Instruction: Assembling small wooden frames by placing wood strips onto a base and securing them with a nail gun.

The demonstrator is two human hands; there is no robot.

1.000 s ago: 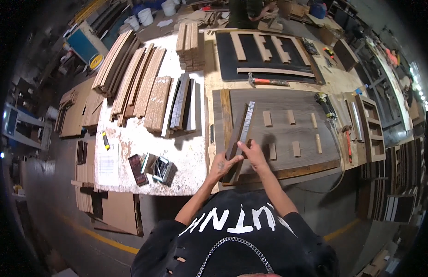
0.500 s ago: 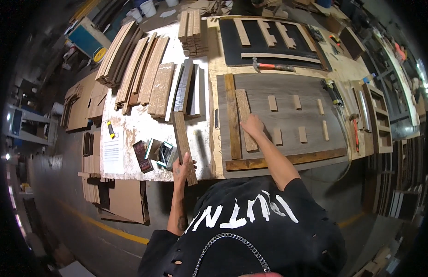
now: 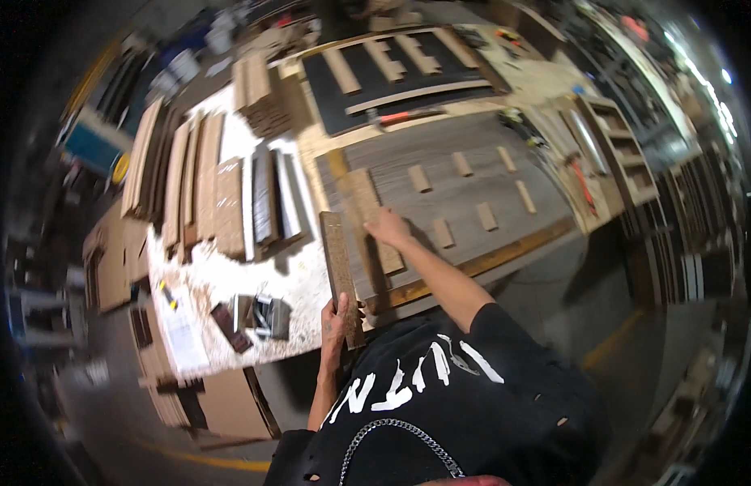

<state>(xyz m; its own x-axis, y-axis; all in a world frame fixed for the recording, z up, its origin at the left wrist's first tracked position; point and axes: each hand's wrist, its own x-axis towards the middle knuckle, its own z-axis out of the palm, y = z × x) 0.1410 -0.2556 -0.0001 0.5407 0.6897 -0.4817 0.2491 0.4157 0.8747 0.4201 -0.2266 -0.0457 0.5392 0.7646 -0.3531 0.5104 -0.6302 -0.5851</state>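
My left hand (image 3: pixel 333 321) is closed around the lower end of a long wood strip (image 3: pixel 337 251), held on edge near the front left of a grey wood-grain panel (image 3: pixel 465 194). On that panel, my right hand (image 3: pixel 388 229) grips the edge of a light particleboard strip (image 3: pixel 362 190). A darker brown wood strip (image 3: pixel 340 168) lies along the panel's left side, partly hidden by the strip in my left hand. Another brown strip (image 3: pixel 489 263) runs along its front edge. Several small wood blocks (image 3: pixel 421 178) rest on the panel.
Stacks of wood strips (image 3: pixel 204 178) stand on the white tabletop at left. Nearer are a small open box (image 3: pixel 266 314), a paper sheet (image 3: pixel 179 340) and a yellow knife (image 3: pixel 166 296). Beyond the panel, a hammer (image 3: pixel 412 117) lies by a black panel (image 3: pixel 331 113). A nail gun (image 3: pixel 521 128) sits far right.
The view has turned, and the scene sits tilted and further left. My left hand has brought its strip rightward, away from the stacks to the panel's left edge. My right hand stays on its strip.
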